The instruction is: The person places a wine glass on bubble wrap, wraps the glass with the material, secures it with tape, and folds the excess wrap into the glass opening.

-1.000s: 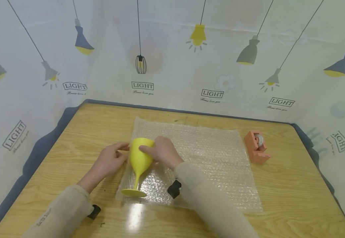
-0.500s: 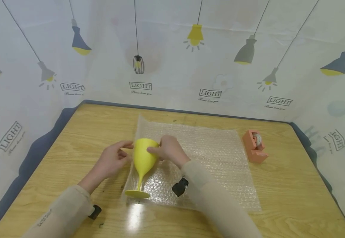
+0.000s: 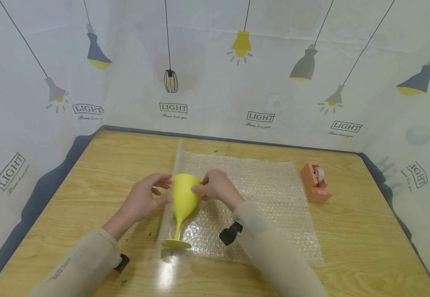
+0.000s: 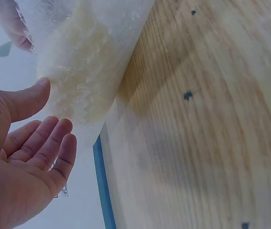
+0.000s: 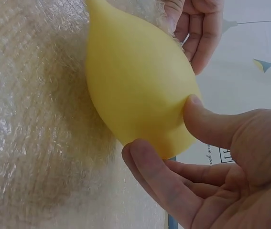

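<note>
A yellow goblet [image 3: 186,193] lies tilted on a sheet of bubble wrap [image 3: 261,202], its bowl away from me and its round foot nearest. My right hand [image 3: 216,185] holds the bowl close to the rim, thumb on one side and fingers on the other, as the right wrist view shows. The wrap's left edge stands raised along the goblet's left side. My left hand [image 3: 146,198] touches that raised bubble wrap [image 4: 85,67] from outside with thumb and fingertips, its fingers loosely bent. Through the wrap, the goblet's yellow shows faintly in the left wrist view.
A coral tape dispenser [image 3: 316,182] with a roll of clear tape stands to the right of the wrap. The wooden table [image 3: 363,231] has a dark blue border at the back, against a lamp-printed curtain [image 3: 215,82].
The goblet and both hands have moved to the right. The wrap's left edge has risen and shifted right beside the bowl. The view has turned slightly.
</note>
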Tool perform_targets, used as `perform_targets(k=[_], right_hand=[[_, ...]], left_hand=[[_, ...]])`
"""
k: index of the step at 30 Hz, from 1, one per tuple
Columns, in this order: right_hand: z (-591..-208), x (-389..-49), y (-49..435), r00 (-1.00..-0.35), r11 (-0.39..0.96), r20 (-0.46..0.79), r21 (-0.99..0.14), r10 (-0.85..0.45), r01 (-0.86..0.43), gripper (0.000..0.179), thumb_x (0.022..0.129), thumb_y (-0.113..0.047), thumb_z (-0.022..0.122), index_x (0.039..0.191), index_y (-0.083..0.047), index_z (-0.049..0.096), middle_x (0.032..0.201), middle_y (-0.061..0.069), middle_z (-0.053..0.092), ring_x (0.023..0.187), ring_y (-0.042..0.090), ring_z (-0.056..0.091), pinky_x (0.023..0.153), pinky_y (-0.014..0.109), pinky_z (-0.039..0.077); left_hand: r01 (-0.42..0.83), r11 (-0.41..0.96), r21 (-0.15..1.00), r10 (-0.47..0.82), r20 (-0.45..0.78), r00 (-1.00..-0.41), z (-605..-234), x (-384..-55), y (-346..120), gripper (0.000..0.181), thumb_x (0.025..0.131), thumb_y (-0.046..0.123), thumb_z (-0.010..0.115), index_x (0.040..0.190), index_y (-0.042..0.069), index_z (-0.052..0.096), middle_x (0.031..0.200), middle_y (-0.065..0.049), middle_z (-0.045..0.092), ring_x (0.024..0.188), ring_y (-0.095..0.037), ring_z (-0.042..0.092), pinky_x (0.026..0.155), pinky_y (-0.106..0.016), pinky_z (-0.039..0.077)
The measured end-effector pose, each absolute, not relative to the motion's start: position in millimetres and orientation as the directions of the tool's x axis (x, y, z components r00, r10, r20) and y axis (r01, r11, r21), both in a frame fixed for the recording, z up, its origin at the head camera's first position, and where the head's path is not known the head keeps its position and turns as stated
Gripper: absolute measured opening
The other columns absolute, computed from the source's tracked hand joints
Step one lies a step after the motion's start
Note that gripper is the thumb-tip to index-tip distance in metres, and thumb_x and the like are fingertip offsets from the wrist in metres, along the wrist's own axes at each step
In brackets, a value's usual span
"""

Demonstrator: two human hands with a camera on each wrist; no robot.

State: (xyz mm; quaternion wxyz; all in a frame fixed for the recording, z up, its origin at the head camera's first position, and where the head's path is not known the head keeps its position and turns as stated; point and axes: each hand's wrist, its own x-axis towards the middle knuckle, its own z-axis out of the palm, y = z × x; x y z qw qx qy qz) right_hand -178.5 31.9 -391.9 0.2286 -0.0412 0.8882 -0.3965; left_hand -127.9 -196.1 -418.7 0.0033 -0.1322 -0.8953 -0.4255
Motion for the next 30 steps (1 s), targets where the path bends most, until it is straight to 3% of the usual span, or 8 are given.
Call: perform_targets(k=[10, 16, 25, 30], right_hand=[[-392.5, -180.2, 43.0, -0.887, 0.694, -0.37, -0.715, -0.277, 0.081, 0.034, 0.091, -0.015, 0.079, 0.114, 0.009, 0.07, 0.11, 0.023, 0.073, 0.082, 0.027, 0.077, 0.08, 0.035, 0.064], [-393.1, -179.9, 49.1, -0.883, 0.681, -0.378, -0.726, -0.278, 0.097, 0.032, 0.09, -0.013, 0.079, 0.112, 0.008, 0.07, 0.104, 0.02, 0.074, 0.085, 0.03, 0.077, 0.081, 0.036, 0.064], [-394.8, -177.7, 55.5, -0.901, 0.655, -0.338, -0.751, -0.272, 0.084, 0.033, 0.089, -0.008, 0.079, 0.114, 0.01, 0.069, 0.106, 0.021, 0.072, 0.084, 0.031, 0.077, 0.074, 0.032, 0.064], [-394.1, -174.9, 59.3, -0.907, 0.64, -0.318, -0.765, -0.275, 0.074, 0.037, 0.088, -0.009, 0.08, 0.118, 0.008, 0.068, 0.101, 0.016, 0.073, 0.083, 0.028, 0.076, 0.074, 0.032, 0.064]], left_hand=[[0.21, 0.642, 0.737, 0.24, 0.067, -0.969, -414.0, -132.0, -185.9, 0.065, 0.085, 0.009, 0.084, 0.143, 0.001, 0.056, 0.14, -0.021, 0.059, 0.119, -0.041, 0.062, 0.097, -0.053, 0.057], [0.213, 0.663, 0.717, 0.257, 0.049, -0.965, -411.5, -133.2, -179.4, 0.064, 0.086, 0.012, 0.084, 0.144, 0.006, 0.058, 0.149, -0.016, 0.055, 0.123, -0.041, 0.06, 0.1, -0.054, 0.055], [0.273, 0.693, 0.667, 0.294, 0.084, -0.952, -410.8, -133.5, -167.7, 0.063, 0.087, 0.013, 0.083, 0.144, 0.004, 0.058, 0.15, -0.015, 0.054, 0.128, -0.039, 0.058, 0.103, -0.053, 0.054], [0.293, 0.693, 0.658, 0.307, 0.097, -0.947, -408.4, -133.3, -160.8, 0.062, 0.087, 0.013, 0.083, 0.144, 0.004, 0.059, 0.15, -0.014, 0.054, 0.135, -0.04, 0.053, 0.111, -0.056, 0.047]])
